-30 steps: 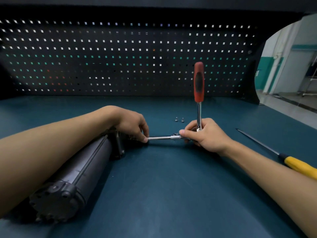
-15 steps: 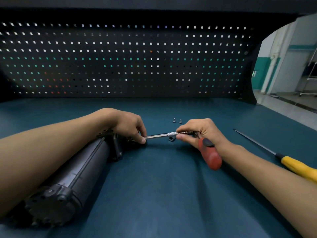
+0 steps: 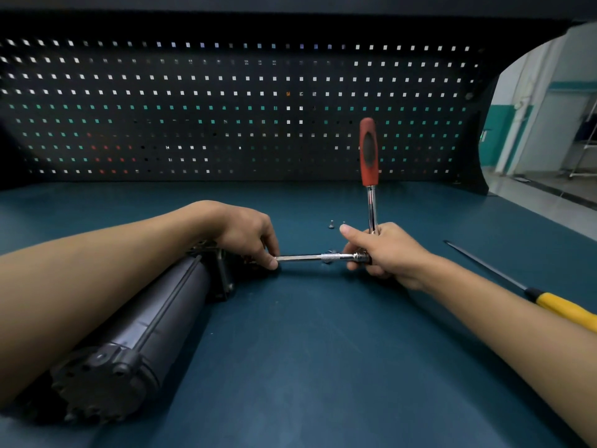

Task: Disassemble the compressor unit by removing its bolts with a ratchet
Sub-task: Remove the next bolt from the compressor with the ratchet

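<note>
Two hands on it, both busy?

Both. My right hand (image 3: 384, 253) is clenched round the head of the ratchet (image 3: 369, 150), a little right of centre, thumb lifted on top, forearm coming in from the lower right corner. The red handle points straight up the frame, across the pegboard (image 3: 226, 108).

And the other?

My left hand (image 3: 248, 234) sits just left of centre, wrist arched, fingertips curled down and pinching the left end of the extension bar (image 3: 300, 258). That bar runs level from hand to hand, with a knurled collar near my right fist. The forearm enters from the left edge and crosses the upper side of the compressor unit (image 3: 155, 318).

Where's the unit itself?

One dark cylinder lying on its side on the blue bench (image 3: 323, 350), from the lower left corner up to my left hand, round end cap nearest me. My hand covers its far end, so I can't tell what the bar meets.

Count the loose bits.

Two small bolts (image 3: 331, 225), side by side just above my right thumb. One yellow-handled screwdriver (image 3: 562, 307) at the right edge, blade pointing up-left, well apart from my hand.
</note>
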